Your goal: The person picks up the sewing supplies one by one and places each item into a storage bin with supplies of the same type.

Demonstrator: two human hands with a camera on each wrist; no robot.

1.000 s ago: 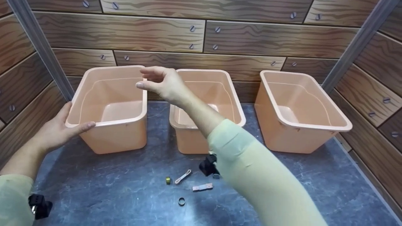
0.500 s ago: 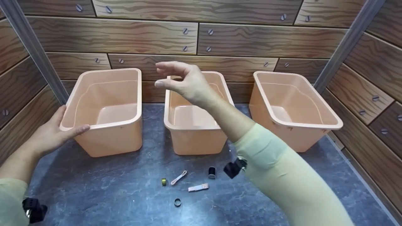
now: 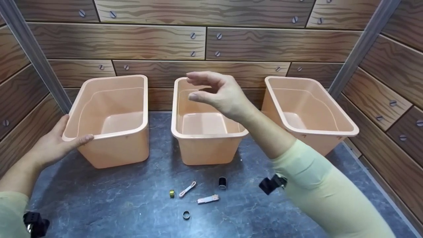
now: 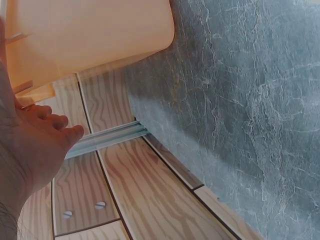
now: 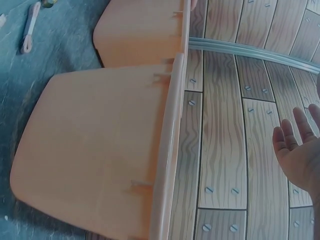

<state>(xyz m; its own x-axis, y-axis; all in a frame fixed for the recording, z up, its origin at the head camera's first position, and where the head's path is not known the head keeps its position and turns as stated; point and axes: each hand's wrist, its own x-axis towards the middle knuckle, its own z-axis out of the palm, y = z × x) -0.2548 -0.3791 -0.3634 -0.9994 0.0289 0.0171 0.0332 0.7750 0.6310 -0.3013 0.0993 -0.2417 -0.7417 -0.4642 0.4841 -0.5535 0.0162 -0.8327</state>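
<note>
Left bin [image 3: 114,152], a peach tub, stood upright to the left of the middle bin [image 3: 208,150], apart from it. It looked like thin moulded plastic: light for its bulk, fairly stiff, smooth, unlikely to break; its thick rim seemed the surest place to take hold. The left hand [image 3: 51,143] held its near corner, on the side away from the middle bin, thumb over the front rim, fingers along the outer side; how firmly they pressed was hard to tell. The right hand [image 3: 224,96] hung above the middle bin, fingers relaxed, holding nothing. Before the middle bin lay a folded tape [image 3: 208,199], a cord bundle [image 3: 187,189], a black spool [image 3: 222,182], a dark ring [image 3: 186,215] and a greenish-gold piece [image 3: 172,193].
</note>
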